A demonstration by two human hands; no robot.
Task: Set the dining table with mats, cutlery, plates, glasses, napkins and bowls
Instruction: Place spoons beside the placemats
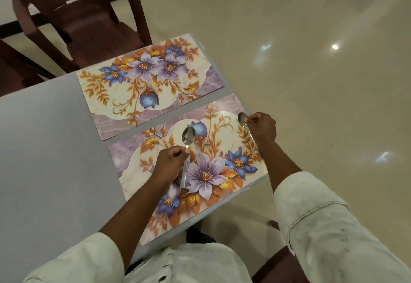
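Observation:
Two floral mats lie side by side near the right end of the grey table (44,149): a far mat (195,82) and a near mat (138,167). My left hand (171,160) pinches the neck of a steel spoon (188,136) over the middle of the near mat, bowl pointing away from me. My right hand (262,127) grips a second spoon (242,119) at the near mat's right edge, its handle running back under my wrist. Whether either spoon touches the mat I cannot tell.
A dark brown plastic chair (89,20) stands at the table's far side, with part of another chair (13,69) at the left. The table's right edge runs just past the mats, over a glossy beige tiled floor (311,60).

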